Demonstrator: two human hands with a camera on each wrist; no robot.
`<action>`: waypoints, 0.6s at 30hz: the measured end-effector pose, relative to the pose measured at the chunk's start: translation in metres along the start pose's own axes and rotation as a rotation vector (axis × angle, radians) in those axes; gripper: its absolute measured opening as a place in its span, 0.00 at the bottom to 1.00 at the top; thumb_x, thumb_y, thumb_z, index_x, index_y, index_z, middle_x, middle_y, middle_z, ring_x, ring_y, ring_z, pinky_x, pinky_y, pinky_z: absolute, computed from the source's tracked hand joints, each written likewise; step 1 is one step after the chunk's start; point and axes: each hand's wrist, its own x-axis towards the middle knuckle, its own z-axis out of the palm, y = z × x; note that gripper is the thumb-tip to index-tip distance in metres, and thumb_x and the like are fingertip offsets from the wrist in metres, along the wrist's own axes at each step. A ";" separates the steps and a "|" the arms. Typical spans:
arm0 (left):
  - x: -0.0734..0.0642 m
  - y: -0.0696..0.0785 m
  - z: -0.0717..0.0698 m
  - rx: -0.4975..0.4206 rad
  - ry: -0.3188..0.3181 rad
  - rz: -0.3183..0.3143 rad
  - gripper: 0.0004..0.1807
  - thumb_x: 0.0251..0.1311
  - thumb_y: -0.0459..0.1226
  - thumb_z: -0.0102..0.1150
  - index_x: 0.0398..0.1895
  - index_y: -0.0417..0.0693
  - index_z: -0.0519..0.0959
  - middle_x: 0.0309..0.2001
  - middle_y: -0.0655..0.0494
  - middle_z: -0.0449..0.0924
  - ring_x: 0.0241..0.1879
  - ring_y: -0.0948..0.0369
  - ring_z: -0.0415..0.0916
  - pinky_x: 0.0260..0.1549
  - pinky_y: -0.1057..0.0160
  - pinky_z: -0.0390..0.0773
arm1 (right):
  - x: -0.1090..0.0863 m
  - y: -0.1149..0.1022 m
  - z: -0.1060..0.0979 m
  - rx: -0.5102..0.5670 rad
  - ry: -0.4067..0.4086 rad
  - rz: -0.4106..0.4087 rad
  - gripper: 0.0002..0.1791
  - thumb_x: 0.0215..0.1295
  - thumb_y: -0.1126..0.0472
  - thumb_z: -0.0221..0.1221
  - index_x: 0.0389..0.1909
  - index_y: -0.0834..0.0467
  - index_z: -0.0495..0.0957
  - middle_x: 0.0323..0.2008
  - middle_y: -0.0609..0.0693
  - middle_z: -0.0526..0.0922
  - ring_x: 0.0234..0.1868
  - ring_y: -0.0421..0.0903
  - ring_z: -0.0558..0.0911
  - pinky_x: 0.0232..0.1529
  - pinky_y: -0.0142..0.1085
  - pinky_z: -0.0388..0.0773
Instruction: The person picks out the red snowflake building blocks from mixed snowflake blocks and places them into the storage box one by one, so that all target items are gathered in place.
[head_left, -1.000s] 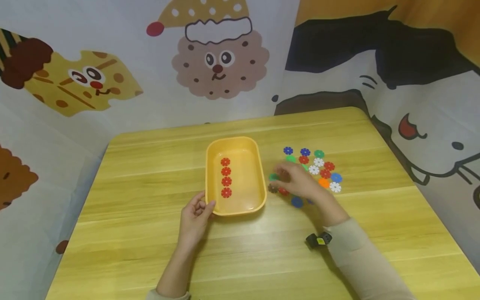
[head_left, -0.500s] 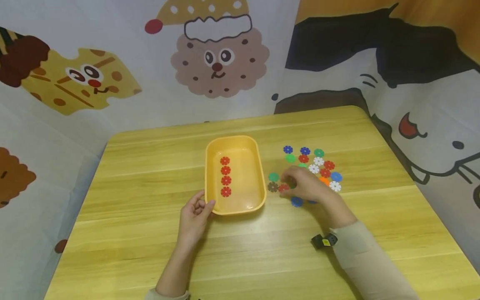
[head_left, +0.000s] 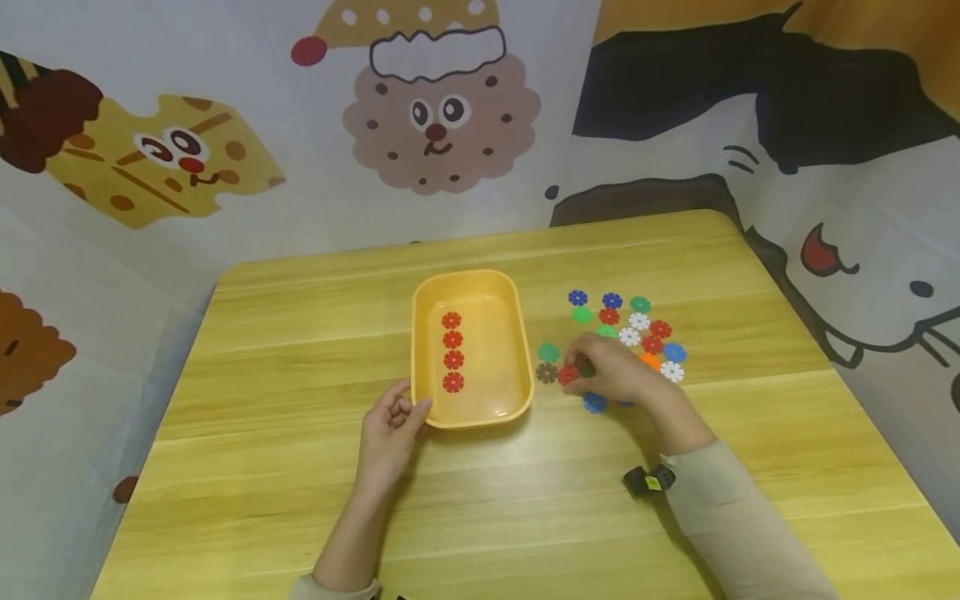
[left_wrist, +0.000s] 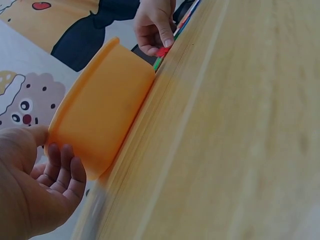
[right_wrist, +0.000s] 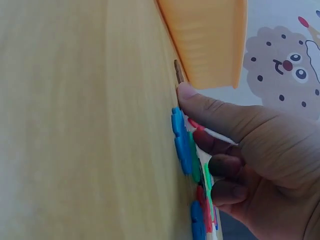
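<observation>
right hand (head_left: 613, 371) pinches red disc (head_left: 567, 375) | tray (head_left: 491, 350) left of it, long axis fore-aft | left hand (head_left: 390, 433) grips rim

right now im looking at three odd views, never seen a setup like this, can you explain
There's no machine here: a person works bare-handed. The wide picture comes from a camera on their head, looking forward and down; the tilted close-ups come from cameras on the left and right wrists. On the table sits a yellow tray with four red pieces in a row inside. The left hand holds its near left corner. The right hand appears to pinch another red piece, among scattered coloured pieces right of the tray.
</observation>
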 end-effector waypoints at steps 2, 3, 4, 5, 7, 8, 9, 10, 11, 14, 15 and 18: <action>0.000 0.001 0.000 0.003 -0.001 -0.003 0.21 0.67 0.33 0.64 0.62 0.38 0.76 0.31 0.51 0.78 0.29 0.61 0.77 0.33 0.66 0.85 | 0.000 0.001 0.000 0.012 0.002 -0.007 0.16 0.57 0.58 0.74 0.40 0.54 0.78 0.35 0.45 0.80 0.37 0.45 0.78 0.42 0.39 0.79; 0.000 0.001 0.000 0.006 -0.001 -0.003 0.21 0.67 0.33 0.64 0.62 0.38 0.76 0.31 0.51 0.78 0.29 0.62 0.77 0.33 0.66 0.85 | 0.000 0.002 0.000 0.018 0.004 -0.011 0.16 0.57 0.58 0.74 0.41 0.54 0.78 0.34 0.45 0.80 0.37 0.45 0.78 0.41 0.39 0.80; 0.000 0.001 0.000 0.008 0.000 -0.004 0.21 0.67 0.33 0.64 0.62 0.38 0.76 0.31 0.51 0.78 0.29 0.62 0.77 0.33 0.66 0.85 | 0.000 0.003 0.001 0.023 0.008 -0.017 0.17 0.57 0.59 0.74 0.43 0.55 0.79 0.34 0.45 0.81 0.37 0.45 0.78 0.41 0.40 0.80; 0.000 0.001 0.000 0.010 0.001 -0.004 0.21 0.67 0.33 0.64 0.62 0.39 0.76 0.31 0.51 0.78 0.29 0.62 0.77 0.32 0.66 0.85 | -0.001 0.004 0.001 0.027 0.011 -0.021 0.18 0.57 0.59 0.74 0.45 0.56 0.79 0.35 0.45 0.81 0.38 0.45 0.79 0.42 0.40 0.81; 0.000 0.000 0.001 0.015 0.004 -0.005 0.21 0.67 0.32 0.65 0.62 0.39 0.76 0.31 0.51 0.78 0.29 0.62 0.77 0.32 0.66 0.85 | -0.001 0.006 0.001 0.030 0.013 -0.034 0.22 0.57 0.59 0.74 0.50 0.57 0.79 0.39 0.46 0.82 0.40 0.45 0.80 0.45 0.42 0.81; 0.000 0.000 0.001 0.016 0.004 -0.004 0.22 0.67 0.32 0.65 0.62 0.39 0.76 0.31 0.51 0.78 0.28 0.62 0.77 0.32 0.66 0.85 | -0.002 0.008 0.001 0.032 0.012 -0.038 0.23 0.57 0.59 0.74 0.52 0.58 0.79 0.40 0.46 0.83 0.42 0.46 0.80 0.46 0.42 0.81; 0.000 0.000 0.001 0.016 0.005 -0.003 0.22 0.67 0.32 0.65 0.62 0.39 0.76 0.31 0.51 0.77 0.28 0.62 0.76 0.31 0.66 0.84 | -0.002 0.008 0.001 0.034 0.009 -0.041 0.25 0.56 0.59 0.75 0.54 0.58 0.79 0.41 0.46 0.83 0.43 0.46 0.80 0.47 0.43 0.81; 0.000 0.000 0.000 0.014 0.005 -0.003 0.22 0.66 0.32 0.65 0.62 0.39 0.76 0.31 0.51 0.77 0.28 0.61 0.76 0.31 0.66 0.84 | -0.003 0.009 0.001 0.035 0.005 -0.044 0.26 0.56 0.59 0.75 0.55 0.59 0.80 0.42 0.46 0.83 0.44 0.46 0.80 0.47 0.43 0.81; 0.000 -0.001 0.000 0.013 0.005 -0.004 0.22 0.66 0.32 0.65 0.62 0.39 0.76 0.31 0.51 0.77 0.28 0.61 0.76 0.31 0.67 0.84 | -0.003 0.010 0.001 0.036 0.001 -0.046 0.25 0.56 0.59 0.75 0.55 0.59 0.80 0.42 0.46 0.83 0.44 0.46 0.80 0.48 0.43 0.81; 0.001 -0.001 0.000 0.012 0.003 -0.004 0.22 0.67 0.33 0.65 0.62 0.39 0.76 0.31 0.51 0.77 0.28 0.62 0.76 0.31 0.67 0.84 | -0.003 0.010 0.001 0.029 -0.004 -0.063 0.20 0.57 0.59 0.74 0.50 0.58 0.83 0.39 0.45 0.83 0.42 0.44 0.80 0.46 0.41 0.81; 0.001 -0.001 0.000 0.011 0.002 -0.005 0.22 0.67 0.33 0.64 0.62 0.38 0.76 0.31 0.51 0.77 0.28 0.62 0.76 0.32 0.67 0.84 | -0.004 0.009 0.001 0.024 -0.002 -0.069 0.18 0.57 0.59 0.74 0.48 0.57 0.83 0.38 0.44 0.83 0.40 0.43 0.80 0.45 0.40 0.81; 0.001 -0.001 0.000 0.011 0.001 -0.004 0.22 0.67 0.33 0.64 0.63 0.38 0.75 0.31 0.51 0.77 0.28 0.63 0.76 0.32 0.67 0.84 | -0.004 0.008 0.001 0.003 0.005 -0.094 0.11 0.60 0.60 0.73 0.41 0.55 0.84 0.35 0.42 0.82 0.36 0.41 0.79 0.41 0.38 0.81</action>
